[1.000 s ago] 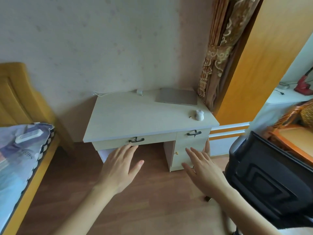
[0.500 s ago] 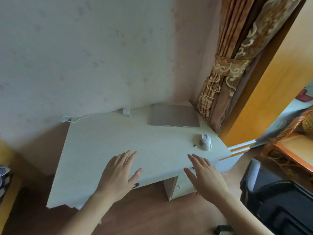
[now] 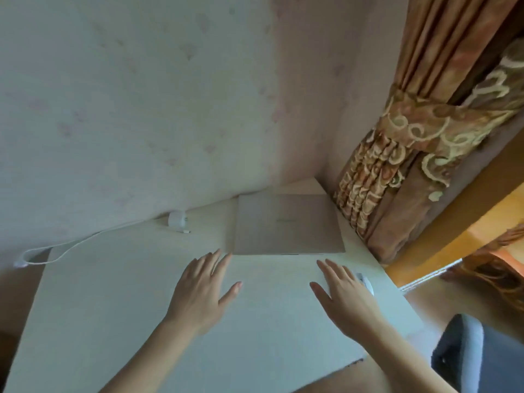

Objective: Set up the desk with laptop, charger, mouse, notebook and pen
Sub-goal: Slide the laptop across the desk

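- Head view: the left hand (image 3: 200, 290) and right hand (image 3: 344, 297) are both stretched out flat over the desk (image 3: 113, 321), fingers straight and slightly spread, holding nothing. The palms face down, which suits sliding or lifting a flat thing rather than pinching a small one.
- The laptop (image 3: 286, 224) lies closed at 12 o'clock from the hands, pushed back against the wall; the left fingertips are just short of its near left corner. Judged from the aim of both hands, it is about to be drawn forward to a working spot.
- The charger (image 3: 176, 219) sits at 11 o'clock by the wall, its cable (image 3: 73, 245) trailing off to 9 o'clock, unplugged from the laptop.
- The mouse (image 3: 366, 282) peeks out just beyond the right hand at 2 o'clock, partly hidden.
- No notebook or pen shows.
- A curtain (image 3: 411, 154) hangs at 1 o'clock, a chair (image 3: 465, 350) at 4 o'clock.
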